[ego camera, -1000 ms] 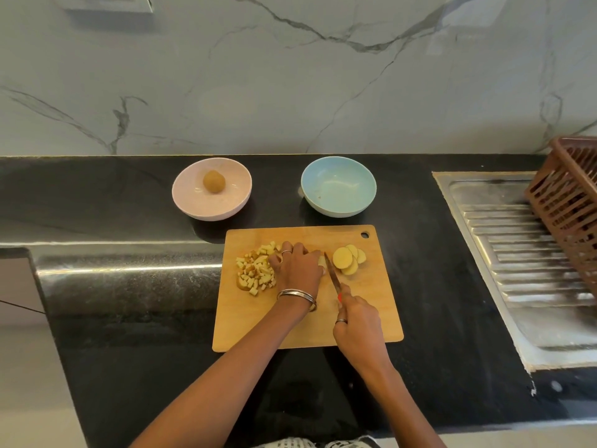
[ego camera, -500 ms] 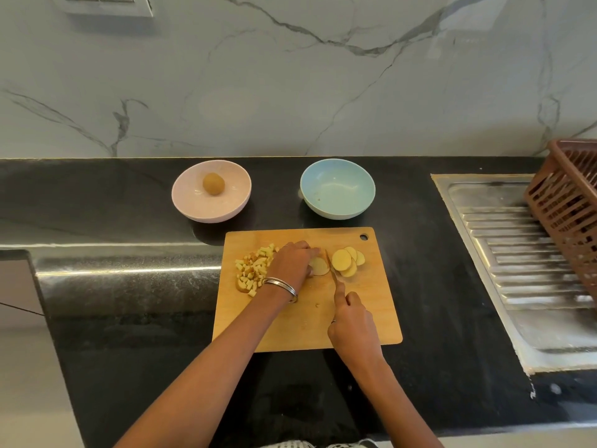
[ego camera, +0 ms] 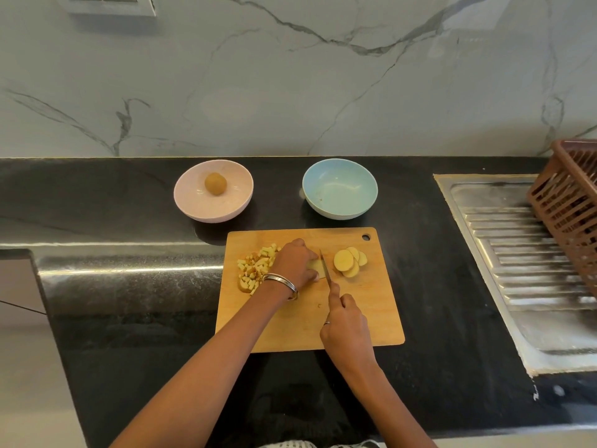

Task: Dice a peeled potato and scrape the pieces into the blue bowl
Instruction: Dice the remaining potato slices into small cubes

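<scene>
A polished black stone counter [ego camera: 129, 286] runs beneath a white marble-veined wall [ego camera: 290, 76], and on it lies the rectangular light wooden cutting board [ego camera: 355, 318] with a round hanging hole at its far right corner. Well to the right of the board a ribbed stainless-steel sink drainboard [ego camera: 517, 253] is set into the counter, with a brown slatted plastic basket [ego camera: 571, 208] resting over its far edge. Just beyond the board's far edge sit two bowls: a pale pink round bowl [ego camera: 200, 205] off the far left corner, holding one small round brownish-yellow potato [ego camera: 215, 183], and a light blue round bowl [ego camera: 329, 208] off the far right part, with nothing in it but a few tiny specks. On the board, the left hand [ego camera: 295, 265], a silver bangle [ego camera: 281, 282] at its wrist, presses down with curled fingers on a pale yellow peeled potato piece [ego camera: 315, 266] near the board's middle far side; most of the piece is hidden under the fingers. The right hand [ego camera: 345, 324] grips the handle of a slim-bladed knife [ego camera: 325, 266], forefinger extended along the top, the blade standing on edge just right of the held piece. Right of the blade lie overlapping round pale yellow potato slices [ego camera: 350, 263] with tan rims. On the board's left side sits a heap of small pale yellow potato cubes [ego camera: 255, 270], some with brownish bits.
</scene>
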